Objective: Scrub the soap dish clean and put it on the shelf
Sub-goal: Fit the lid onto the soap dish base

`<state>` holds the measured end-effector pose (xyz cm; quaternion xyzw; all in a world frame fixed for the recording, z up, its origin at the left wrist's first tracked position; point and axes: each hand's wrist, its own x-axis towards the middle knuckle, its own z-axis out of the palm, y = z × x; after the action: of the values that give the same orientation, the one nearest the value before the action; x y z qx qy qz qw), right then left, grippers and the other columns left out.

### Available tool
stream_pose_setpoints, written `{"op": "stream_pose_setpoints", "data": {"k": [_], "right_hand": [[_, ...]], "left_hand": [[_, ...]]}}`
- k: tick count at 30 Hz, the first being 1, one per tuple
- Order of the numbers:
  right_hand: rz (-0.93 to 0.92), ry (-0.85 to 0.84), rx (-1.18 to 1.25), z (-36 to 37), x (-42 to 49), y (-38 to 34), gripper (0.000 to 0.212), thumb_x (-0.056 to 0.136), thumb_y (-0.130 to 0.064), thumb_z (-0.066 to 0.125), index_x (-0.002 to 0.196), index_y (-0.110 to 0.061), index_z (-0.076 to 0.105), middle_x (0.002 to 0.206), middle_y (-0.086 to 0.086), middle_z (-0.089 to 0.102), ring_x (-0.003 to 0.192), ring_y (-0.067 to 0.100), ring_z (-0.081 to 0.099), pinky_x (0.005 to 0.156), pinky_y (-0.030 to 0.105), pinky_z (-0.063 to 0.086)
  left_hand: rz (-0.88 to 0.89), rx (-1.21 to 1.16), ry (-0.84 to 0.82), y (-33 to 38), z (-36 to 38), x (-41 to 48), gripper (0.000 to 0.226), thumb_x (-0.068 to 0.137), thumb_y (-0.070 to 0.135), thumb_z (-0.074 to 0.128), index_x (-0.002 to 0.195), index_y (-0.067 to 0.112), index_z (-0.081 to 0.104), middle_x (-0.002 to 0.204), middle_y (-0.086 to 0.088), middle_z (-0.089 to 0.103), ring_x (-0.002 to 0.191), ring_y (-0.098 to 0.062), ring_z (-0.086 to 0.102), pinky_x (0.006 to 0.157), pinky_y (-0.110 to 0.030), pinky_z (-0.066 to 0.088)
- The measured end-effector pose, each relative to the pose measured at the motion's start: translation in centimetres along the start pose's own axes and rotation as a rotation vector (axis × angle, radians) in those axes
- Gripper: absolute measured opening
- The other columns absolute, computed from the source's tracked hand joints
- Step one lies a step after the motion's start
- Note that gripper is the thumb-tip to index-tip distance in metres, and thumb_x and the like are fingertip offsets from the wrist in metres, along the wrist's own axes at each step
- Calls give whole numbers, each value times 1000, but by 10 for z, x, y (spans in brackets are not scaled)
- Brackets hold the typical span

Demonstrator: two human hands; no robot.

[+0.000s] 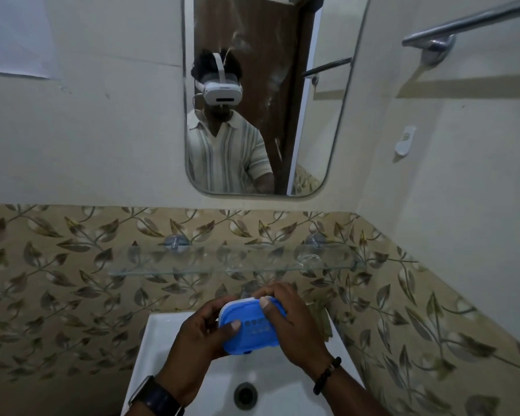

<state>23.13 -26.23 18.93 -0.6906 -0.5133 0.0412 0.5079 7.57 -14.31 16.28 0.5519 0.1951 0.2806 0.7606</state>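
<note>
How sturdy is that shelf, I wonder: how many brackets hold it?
2. One bracket sits at the wall above the shelf's left half, the other above its right half. None seems hidden.

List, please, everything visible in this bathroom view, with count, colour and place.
soap dish: one, blue with white rim, held over the sink
sink: one, white, bottom centre
drain: one, dark, in the sink
glass shelf: one, clear, on wall above sink
mirror: one, silver-edged, above the shelf
towel bar: one, chrome, upper right
wall hook: one, white, right wall
left hand: one, dark watch on wrist, grips the soap dish
right hand: one, black beaded bracelet on wrist, grips the soap dish
</note>
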Motion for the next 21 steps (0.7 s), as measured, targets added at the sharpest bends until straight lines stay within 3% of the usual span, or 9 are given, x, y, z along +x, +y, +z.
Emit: {"op": "stream_pose_setpoints", "data": {"k": [2, 4, 7, 11, 15, 17, 21], "right_hand": [[98, -100, 134, -14, 1, 3, 27, 95, -51, 49, 113, -38, 65, 110, -16, 65, 104, 10, 64, 87, 31, 54], [220, -204, 293, -28, 1, 5, 39, 91, -62, 54, 124, -41, 61, 112, -15, 68, 103, 17, 69, 77, 36, 60], [301, -292, 450, -42, -1, 6, 42, 91, -60, 59, 127, -40, 60, 114, -10, 69, 100, 27, 73, 65, 41, 63], [190, -239, 379, -56, 0, 7, 37, 93, -46, 67, 127, -36, 61, 120, -5, 69, 108, 23, 69, 83, 48, 62], [96, -217, 284, -73, 1, 8, 44, 84, -39, 79, 124, -39, 62, 120, -11, 67, 111, 16, 66, 88, 47, 60], [61, -254, 218, -81, 2, 8, 50, 81, -36, 80, 126, -43, 59, 124, -16, 64, 116, 12, 63, 90, 42, 60], [-54, -256, 73, -89, 3, 5, 55, 80, -34, 80, 127, -46, 54, 126, -22, 61, 119, 6, 59, 94, 27, 56]], "left_hand": [[19, 18, -14, 3, 1, 3, 52, 66, 30, 91, 116, 28, 75, 117, -2, 76, 104, -25, 74, 71, -44, 62], [37, 42, -20, 6, 2, 6, 58, 64, 34, 90, 120, 31, 73, 121, 0, 74, 109, -25, 72, 74, -44, 62], [116, 146, -40, 11, 7, 7, 64, 64, 44, 92, 123, 34, 71, 129, 3, 72, 117, -21, 68, 84, -42, 61], [255, 324, -104, 20, 14, 8, 49, 83, 33, 82, 129, 39, 66, 135, 11, 67, 124, -8, 62, 89, -22, 57], [279, 434, -187, 29, 19, 9, 59, 84, 21, 82, 133, 47, 61, 136, 17, 65, 124, -7, 62, 91, -30, 59], [341, 598, -205, 36, 23, 10, 60, 82, 26, 84, 131, 52, 60, 133, 23, 66, 121, -4, 63, 93, -25, 57], [556, 852, -179, 41, 28, 14, 47, 87, 25, 79, 128, 41, 62, 124, 21, 69, 113, -3, 66, 90, -19, 56]]}}
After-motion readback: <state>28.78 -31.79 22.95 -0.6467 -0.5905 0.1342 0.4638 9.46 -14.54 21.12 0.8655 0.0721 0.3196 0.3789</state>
